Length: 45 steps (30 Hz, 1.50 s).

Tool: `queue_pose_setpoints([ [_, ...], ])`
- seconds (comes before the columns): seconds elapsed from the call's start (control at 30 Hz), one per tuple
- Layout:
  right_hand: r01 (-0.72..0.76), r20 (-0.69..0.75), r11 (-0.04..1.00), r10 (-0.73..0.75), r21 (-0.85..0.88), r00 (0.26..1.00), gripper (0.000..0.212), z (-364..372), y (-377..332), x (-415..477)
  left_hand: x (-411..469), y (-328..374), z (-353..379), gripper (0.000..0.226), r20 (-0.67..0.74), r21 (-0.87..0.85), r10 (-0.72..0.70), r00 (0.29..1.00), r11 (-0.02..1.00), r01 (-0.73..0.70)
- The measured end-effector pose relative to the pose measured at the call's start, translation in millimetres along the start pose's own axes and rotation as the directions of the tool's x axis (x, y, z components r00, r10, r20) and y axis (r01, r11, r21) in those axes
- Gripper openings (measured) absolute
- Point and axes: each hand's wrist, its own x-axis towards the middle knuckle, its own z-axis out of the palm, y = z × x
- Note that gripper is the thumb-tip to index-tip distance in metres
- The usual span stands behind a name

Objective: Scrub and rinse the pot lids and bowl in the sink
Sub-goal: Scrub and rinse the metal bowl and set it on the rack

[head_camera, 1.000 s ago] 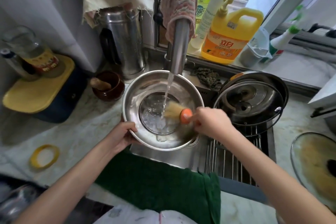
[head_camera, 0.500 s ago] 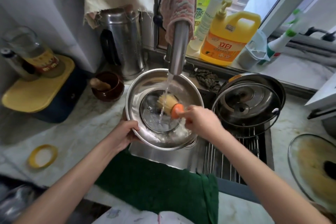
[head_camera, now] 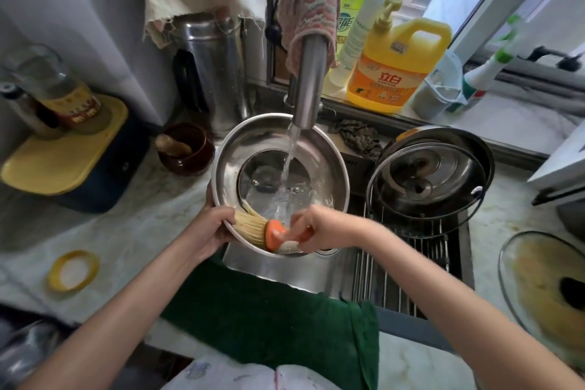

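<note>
A steel bowl (head_camera: 326,155) sits under the running tap (head_camera: 308,85) over the sink, with a glass pot lid (head_camera: 253,174) lying inside it. My left hand (head_camera: 209,225) grips the bowl's near-left rim. My right hand (head_camera: 319,228) holds a bamboo brush with an orange collar (head_camera: 253,226), its bristles pressed against the bowl's near inner wall. Water falls into the bowl's middle. More pot lids (head_camera: 430,180) lie stacked on the sink rack to the right.
A dirty glass lid (head_camera: 544,288) lies on the counter at right. Detergent bottles (head_camera: 395,70) line the window sill. A steel kettle (head_camera: 215,70), brown mortar (head_camera: 186,152) and yellow-topped box (head_camera: 63,155) stand at left. A green towel (head_camera: 278,320) hangs over the sink's front edge.
My right hand has swept the brush from the bowl's middle toward the near-left rim, close to my left hand. The bowl and left hand stay put.
</note>
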Motion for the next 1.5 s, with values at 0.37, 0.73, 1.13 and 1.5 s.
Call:
queue_pose_setpoints([
  [0.37, -0.513, -0.412, 0.467, 0.308, -0.720, 0.858, 0.025, -74, -5, -7, -13, -1, 16, 0.092, 0.074, 0.145, 0.035, 0.997, 0.988, -0.046],
  [0.73, -0.570, -0.150, 0.764, 0.552, -0.304, 0.820, 0.029, -12, 17, -8, 1, 4, 23, 0.085, -0.082, 0.079, 0.043, 0.996, 0.996, -0.036],
  [1.13, -0.293, -0.338, 0.693, 0.620, 0.658, 0.708, 0.032, 3, 57, -65, -8, 10, 1, 0.095, 0.000, 0.154, 0.163, 0.987, 0.975, -0.161],
  [1.5, 0.213, -0.446, 0.399, 0.697, 0.892, 0.562, 0.026, 19, 43, -13, -8, 30, -9, 0.091, 0.081, 0.102, 0.187, 0.979, 0.976, -0.195],
])
